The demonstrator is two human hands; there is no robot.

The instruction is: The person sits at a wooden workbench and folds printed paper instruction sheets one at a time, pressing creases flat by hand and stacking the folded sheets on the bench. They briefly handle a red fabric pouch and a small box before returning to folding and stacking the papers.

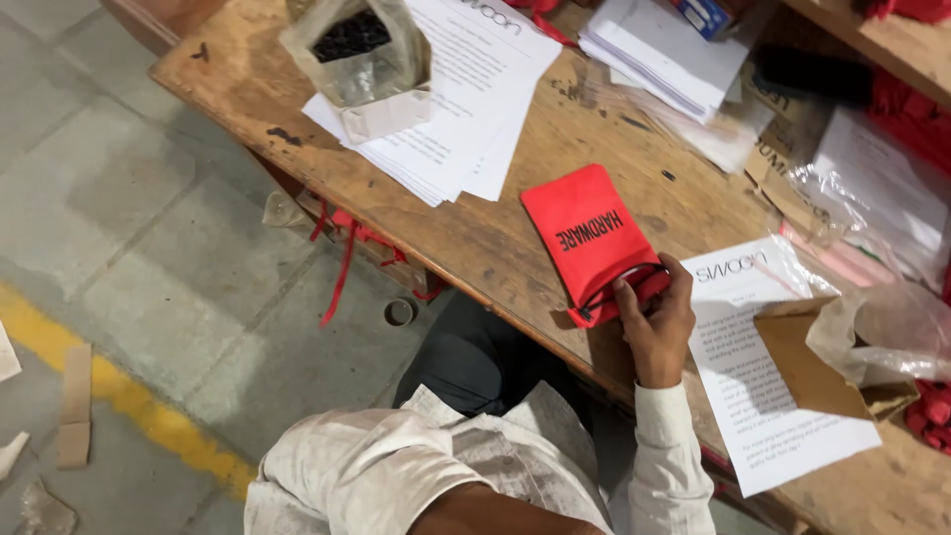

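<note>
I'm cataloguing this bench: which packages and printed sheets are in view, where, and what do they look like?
Red pouch: bench middle, flat fabric, black lettering; right hand at its opening.
Paper stack: top centre, white printed sheets.
Open carton: on that stack, plastic liner, dark contents.
Printed sheet: right, white.
Brown box: on that sheet, clear plastic.

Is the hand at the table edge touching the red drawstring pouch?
Touching. The head view shows the right hand with fingers curled over the red pouch's open end; no gap shows.
</note>
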